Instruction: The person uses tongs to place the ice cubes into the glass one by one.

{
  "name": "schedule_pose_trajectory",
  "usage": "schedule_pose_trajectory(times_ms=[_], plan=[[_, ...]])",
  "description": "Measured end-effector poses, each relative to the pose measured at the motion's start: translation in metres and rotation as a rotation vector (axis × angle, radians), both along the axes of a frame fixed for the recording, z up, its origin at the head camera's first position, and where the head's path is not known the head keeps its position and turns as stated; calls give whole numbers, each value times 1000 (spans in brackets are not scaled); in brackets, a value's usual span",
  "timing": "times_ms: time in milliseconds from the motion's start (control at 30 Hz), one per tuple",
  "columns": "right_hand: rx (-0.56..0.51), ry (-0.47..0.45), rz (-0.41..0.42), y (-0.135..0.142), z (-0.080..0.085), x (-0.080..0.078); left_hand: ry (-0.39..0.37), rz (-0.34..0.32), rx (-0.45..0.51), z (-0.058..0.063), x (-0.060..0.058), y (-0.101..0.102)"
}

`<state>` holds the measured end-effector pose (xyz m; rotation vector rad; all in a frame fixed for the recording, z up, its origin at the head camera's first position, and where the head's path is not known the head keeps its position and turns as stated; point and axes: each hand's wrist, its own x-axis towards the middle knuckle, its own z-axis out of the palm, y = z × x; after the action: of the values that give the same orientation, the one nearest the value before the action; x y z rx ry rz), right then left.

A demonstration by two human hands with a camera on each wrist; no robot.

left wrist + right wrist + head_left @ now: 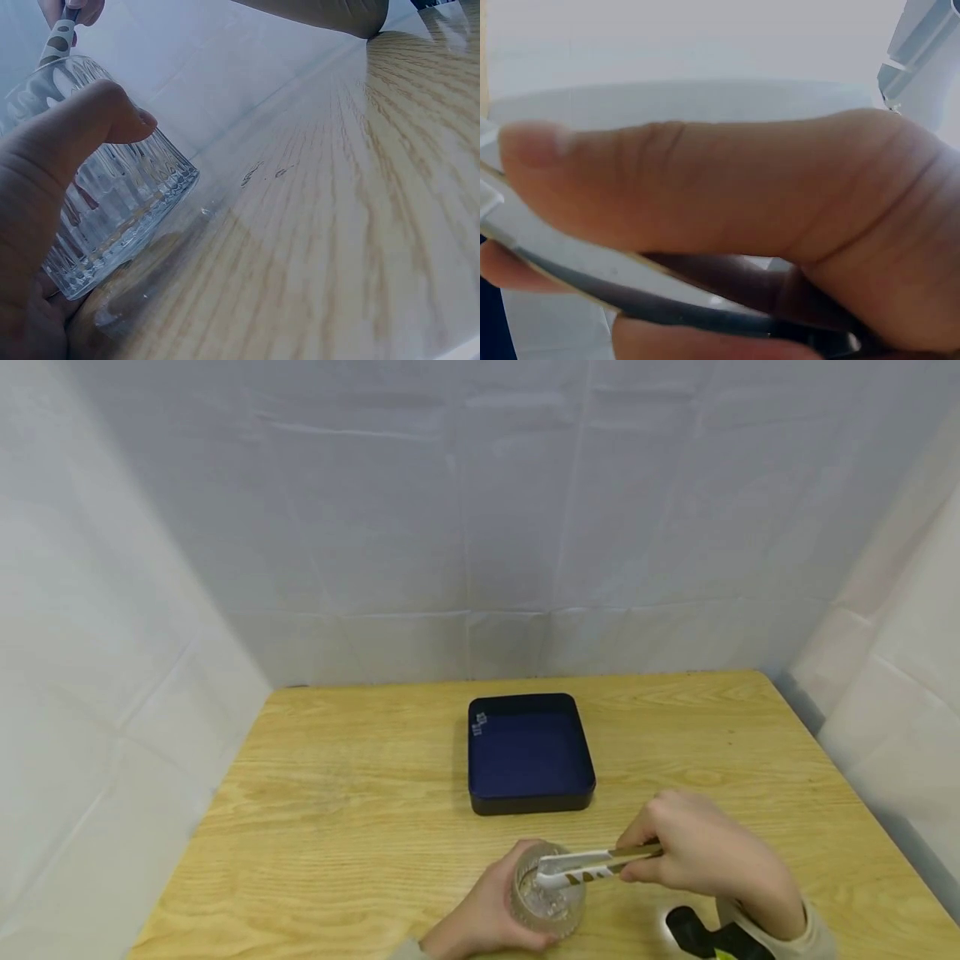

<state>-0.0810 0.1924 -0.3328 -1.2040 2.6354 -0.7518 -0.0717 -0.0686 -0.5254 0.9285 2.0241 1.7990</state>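
Note:
My left hand (pixel 491 906) grips a clear ribbed drinking glass (pixel 572 906) near the table's front edge. In the left wrist view the thumb (pixel 112 109) lies across the glass (pixel 142 187), which stands tilted in that picture. Clear contents show inside, too indistinct to name. My right hand (pixel 697 843) pinches a pair of tongs (pixel 609 855), white with brown spots and gold-coloured edges. Their tips reach into the mouth of the glass; whether they hold something cannot be made out. The right wrist view shows the thumb (pixel 705 187) along the tongs (pixel 682 311).
A dark blue square tray (pixel 532 806) sits on the wooden table (pixel 337 793) beyond the glass. Small pale shapes (pixel 478 724) show at its left inner side. A black object (pixel 690 931) is beside the right sleeve (pixel 806 935). White sheeting (pixel 390 527) surrounds the table's back and sides.

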Motion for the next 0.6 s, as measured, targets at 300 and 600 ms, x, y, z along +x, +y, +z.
schedule_pose_trajectory(times_ms=[300, 600], plan=[[8, -29, -12, 2, 2, -1, -26, -7, 4, 1, 1, 0], [-51, -47, 14, 9, 3, -1, 48, 22, -1, 3, 2, 1]])
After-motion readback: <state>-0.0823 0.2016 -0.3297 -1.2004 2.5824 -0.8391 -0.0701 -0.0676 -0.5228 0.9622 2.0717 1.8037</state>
